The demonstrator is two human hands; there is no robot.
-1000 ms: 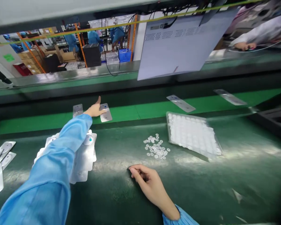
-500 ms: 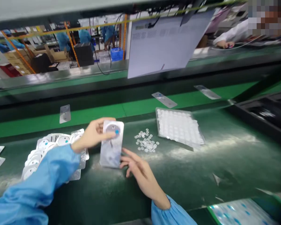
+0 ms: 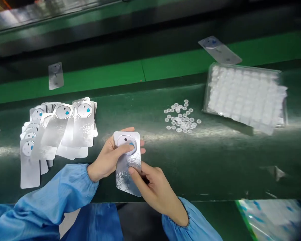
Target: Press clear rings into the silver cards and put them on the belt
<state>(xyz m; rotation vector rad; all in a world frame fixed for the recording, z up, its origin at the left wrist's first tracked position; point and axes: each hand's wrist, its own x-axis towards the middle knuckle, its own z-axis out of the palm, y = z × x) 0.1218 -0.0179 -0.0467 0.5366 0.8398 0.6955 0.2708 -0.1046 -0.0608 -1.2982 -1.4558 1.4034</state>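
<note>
A silvery rectangular card [image 3: 127,164] with rounded corners is held up between both hands. Near its top are a rounded window, a small dark mark and a blue spot. My left hand [image 3: 110,155] grips the upper part, thumb over the blue spot and fingers behind. My right hand [image 3: 155,189] pinches the lower right edge, thumb on the front. To the left, overlapping similar cards [image 3: 84,127] lie in a pile. Small clear round discs [image 3: 182,124] are scattered right of the hands.
A clear tray [image 3: 205,100] filled with rows of whitish pieces stands at the right. On the green strip [image 3: 125,75] behind lie single cards, one left [image 3: 56,76] and one right [image 3: 223,52]. A plastic bag [image 3: 273,217] with blue bits sits at lower right.
The view has tilted down toward the bench. My right hand, earlier with loose fingers at the card's lower edge, now has its thumb pressed on the card's front.
</note>
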